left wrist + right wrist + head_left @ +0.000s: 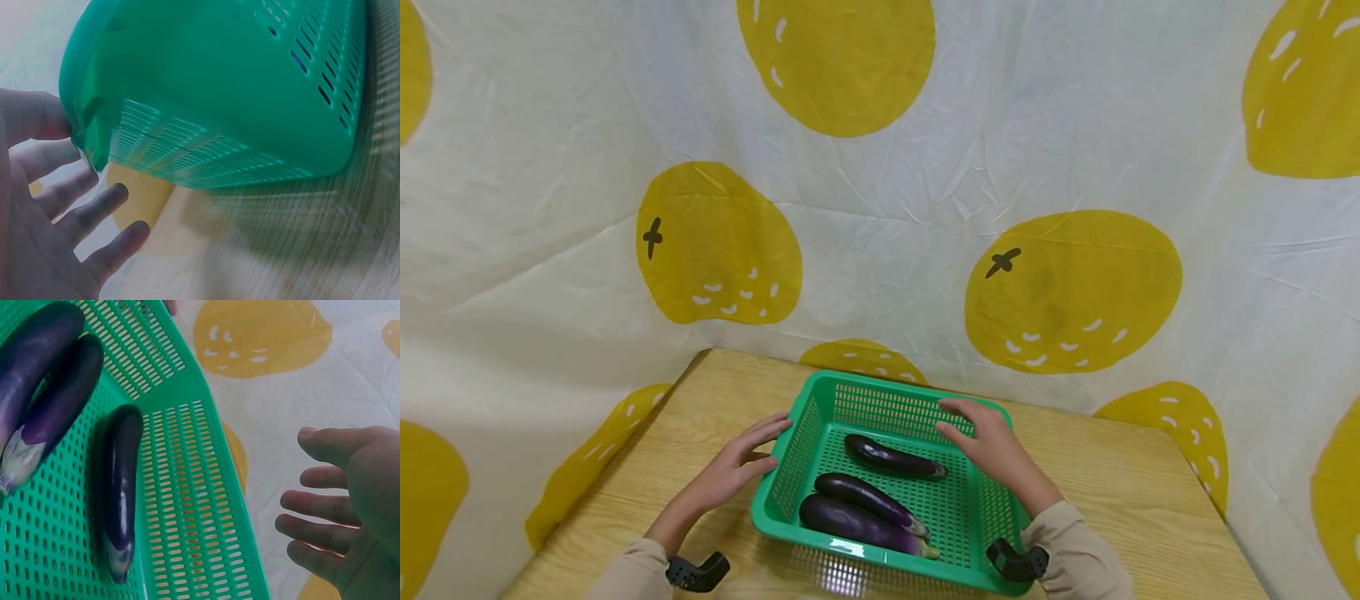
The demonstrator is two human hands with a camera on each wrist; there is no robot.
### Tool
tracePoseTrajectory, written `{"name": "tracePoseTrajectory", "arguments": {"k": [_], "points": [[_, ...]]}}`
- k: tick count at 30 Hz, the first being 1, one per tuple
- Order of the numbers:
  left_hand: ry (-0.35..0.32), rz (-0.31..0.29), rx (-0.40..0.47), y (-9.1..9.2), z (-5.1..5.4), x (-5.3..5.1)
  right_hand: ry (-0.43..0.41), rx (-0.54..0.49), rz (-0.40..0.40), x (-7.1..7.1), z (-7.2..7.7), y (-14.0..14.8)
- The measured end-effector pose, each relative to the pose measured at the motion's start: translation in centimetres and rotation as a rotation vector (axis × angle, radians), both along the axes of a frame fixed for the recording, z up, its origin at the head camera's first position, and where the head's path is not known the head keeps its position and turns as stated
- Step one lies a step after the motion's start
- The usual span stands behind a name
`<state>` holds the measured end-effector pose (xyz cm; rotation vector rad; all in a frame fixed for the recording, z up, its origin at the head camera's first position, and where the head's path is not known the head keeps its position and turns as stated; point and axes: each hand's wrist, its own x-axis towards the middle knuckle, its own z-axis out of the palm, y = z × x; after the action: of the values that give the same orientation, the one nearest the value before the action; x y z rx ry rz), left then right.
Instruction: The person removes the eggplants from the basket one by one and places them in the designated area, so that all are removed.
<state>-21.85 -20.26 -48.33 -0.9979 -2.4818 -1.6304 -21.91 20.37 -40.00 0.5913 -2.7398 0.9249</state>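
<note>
A green plastic basket (880, 380) with slotted walls sits on the table, holding three dark purple eggplants. One eggplant (887, 459) lies by itself toward the far side. Side by side near the front wall lie a slimmer eggplant (865, 498) and a thicker eggplant (850, 522). My left hand (730, 471) is at the basket's left rim, thumb and fingertips against it, fingers loosely extended; the left wrist view shows them spread. Over the basket's right side hovers my right hand (996, 447), fingers relaxed and apart, with nothing in it.
The basket stands on a wood-grain table (1112, 483) whose surface extends to both sides. A pale cloth (880, 192) printed with large yellow fruits hangs behind the table and along its sides. Each wrist carries a black camera mount (698, 573).
</note>
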Motion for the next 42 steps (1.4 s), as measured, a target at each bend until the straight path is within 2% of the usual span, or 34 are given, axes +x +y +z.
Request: {"name": "tracePoseTrajectory", "arguments": {"k": [7, 25, 42], "points": [[0.003, 0.009, -0.022, -0.04, -0.04, -0.02, -0.007, 0.005, 0.003, -0.02, 0.02, -0.17], [-0.012, 0.000, -0.009, -0.09, -0.31, -0.08, -0.016, 0.001, 0.013, -0.29, -0.17, -0.37], [0.000, -0.008, 0.015, -0.01, -0.41, -0.04, -0.088, -0.028, 0.011, -0.50, -0.59, -0.43]]}}
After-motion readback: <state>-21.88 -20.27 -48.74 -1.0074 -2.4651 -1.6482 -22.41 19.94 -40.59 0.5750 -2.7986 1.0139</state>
